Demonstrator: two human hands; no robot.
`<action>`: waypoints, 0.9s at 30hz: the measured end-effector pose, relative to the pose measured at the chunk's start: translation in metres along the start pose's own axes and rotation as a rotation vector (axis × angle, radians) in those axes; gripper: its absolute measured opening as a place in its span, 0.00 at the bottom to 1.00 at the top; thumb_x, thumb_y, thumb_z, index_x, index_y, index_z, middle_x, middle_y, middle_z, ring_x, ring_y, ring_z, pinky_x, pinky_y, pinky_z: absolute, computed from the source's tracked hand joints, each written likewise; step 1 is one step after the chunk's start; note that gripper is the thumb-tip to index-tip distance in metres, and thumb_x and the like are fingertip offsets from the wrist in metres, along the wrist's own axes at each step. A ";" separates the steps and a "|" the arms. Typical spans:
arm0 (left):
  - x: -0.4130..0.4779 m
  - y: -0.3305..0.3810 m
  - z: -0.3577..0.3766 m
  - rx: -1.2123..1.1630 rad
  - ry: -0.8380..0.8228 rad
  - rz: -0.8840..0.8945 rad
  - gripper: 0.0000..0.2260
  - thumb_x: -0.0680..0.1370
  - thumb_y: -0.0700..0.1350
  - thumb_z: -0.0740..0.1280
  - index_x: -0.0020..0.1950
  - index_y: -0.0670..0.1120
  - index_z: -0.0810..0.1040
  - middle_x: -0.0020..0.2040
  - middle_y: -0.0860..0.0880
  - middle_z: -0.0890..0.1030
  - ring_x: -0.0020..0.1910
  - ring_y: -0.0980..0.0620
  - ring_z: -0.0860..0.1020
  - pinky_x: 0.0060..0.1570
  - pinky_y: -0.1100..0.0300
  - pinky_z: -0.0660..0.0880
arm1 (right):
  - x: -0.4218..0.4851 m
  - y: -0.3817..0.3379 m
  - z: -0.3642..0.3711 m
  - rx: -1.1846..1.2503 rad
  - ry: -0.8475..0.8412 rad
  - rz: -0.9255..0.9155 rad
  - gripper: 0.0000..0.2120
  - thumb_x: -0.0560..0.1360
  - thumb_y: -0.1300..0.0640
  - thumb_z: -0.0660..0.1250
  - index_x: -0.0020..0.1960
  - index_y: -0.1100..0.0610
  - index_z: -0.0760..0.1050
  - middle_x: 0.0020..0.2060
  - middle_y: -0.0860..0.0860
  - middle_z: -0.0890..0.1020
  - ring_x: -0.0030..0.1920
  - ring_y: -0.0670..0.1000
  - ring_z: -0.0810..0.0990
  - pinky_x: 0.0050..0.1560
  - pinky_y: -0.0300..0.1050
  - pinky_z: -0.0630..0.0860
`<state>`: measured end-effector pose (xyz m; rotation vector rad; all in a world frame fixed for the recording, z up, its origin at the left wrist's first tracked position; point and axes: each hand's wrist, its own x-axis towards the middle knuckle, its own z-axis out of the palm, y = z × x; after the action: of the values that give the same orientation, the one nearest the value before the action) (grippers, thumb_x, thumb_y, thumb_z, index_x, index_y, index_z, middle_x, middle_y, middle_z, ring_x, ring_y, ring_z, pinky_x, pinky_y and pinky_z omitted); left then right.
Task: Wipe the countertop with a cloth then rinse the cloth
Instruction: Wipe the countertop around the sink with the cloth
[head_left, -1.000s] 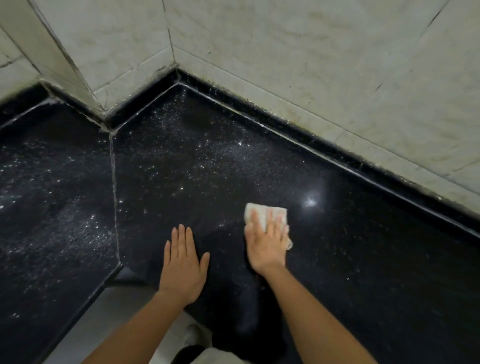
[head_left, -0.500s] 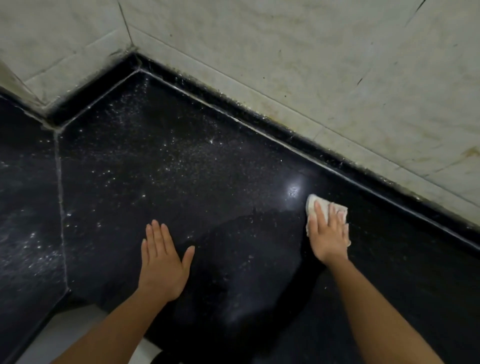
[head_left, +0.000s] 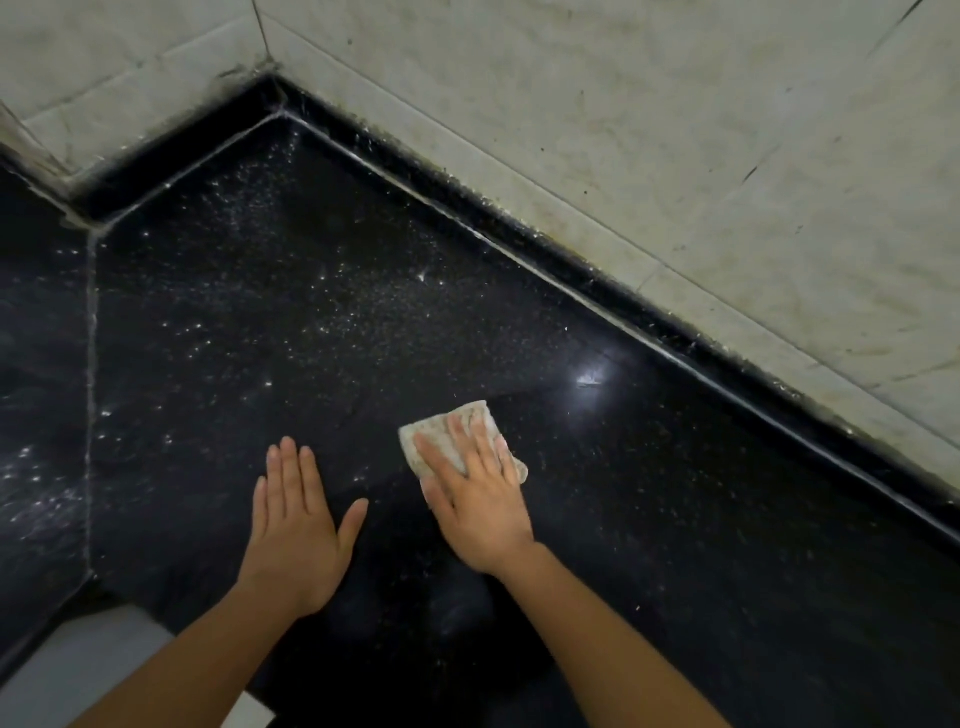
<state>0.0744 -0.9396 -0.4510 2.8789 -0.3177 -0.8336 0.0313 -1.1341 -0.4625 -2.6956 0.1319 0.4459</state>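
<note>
Black speckled tabletop (head_left: 675, 519) ran into a tiled wall (head_left: 623, 130) corner, with white grit (head_left: 291, 249) scattered toward the upper left. The cloth (head_left: 452, 426) sat mid-frame as a folded pad under the right hand (head_left: 478, 499), whose fingers were straight and pressing, not gripping. The left hand (head_left: 296, 525) lay flat and released just beside it. My worry: the palm slips and the cloth bunches, smearing the grit around. The far edge slanted up to the right. Couldn't call the long axis, since the palm hid the near half.

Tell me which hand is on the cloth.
The right hand: it presses flat on the pale cloth, fingers straight. The left hand lies flat on the bare black countertop, clear of the cloth.
</note>
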 end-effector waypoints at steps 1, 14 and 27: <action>0.000 0.000 -0.001 0.002 -0.001 0.000 0.36 0.74 0.64 0.35 0.69 0.40 0.26 0.70 0.42 0.25 0.70 0.49 0.26 0.72 0.52 0.32 | -0.003 0.009 -0.005 -0.005 -0.021 -0.078 0.24 0.80 0.40 0.42 0.76 0.38 0.48 0.77 0.44 0.40 0.74 0.45 0.30 0.73 0.46 0.28; 0.000 0.002 -0.010 0.046 -0.085 -0.018 0.35 0.76 0.63 0.36 0.69 0.39 0.24 0.70 0.41 0.23 0.69 0.47 0.24 0.70 0.53 0.30 | 0.049 0.125 -0.073 0.134 0.258 0.794 0.25 0.82 0.42 0.41 0.78 0.42 0.43 0.78 0.51 0.41 0.77 0.53 0.38 0.74 0.53 0.34; 0.000 0.004 -0.013 0.069 -0.131 -0.038 0.36 0.78 0.63 0.38 0.70 0.39 0.25 0.70 0.42 0.24 0.69 0.48 0.25 0.70 0.52 0.30 | 0.044 0.064 -0.040 -0.146 -0.023 -0.279 0.24 0.80 0.40 0.48 0.75 0.39 0.56 0.78 0.48 0.52 0.78 0.50 0.44 0.74 0.47 0.38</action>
<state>0.0809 -0.9431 -0.4392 2.9078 -0.3119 -1.0402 0.0743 -1.2100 -0.4666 -2.7915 -0.2913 0.4136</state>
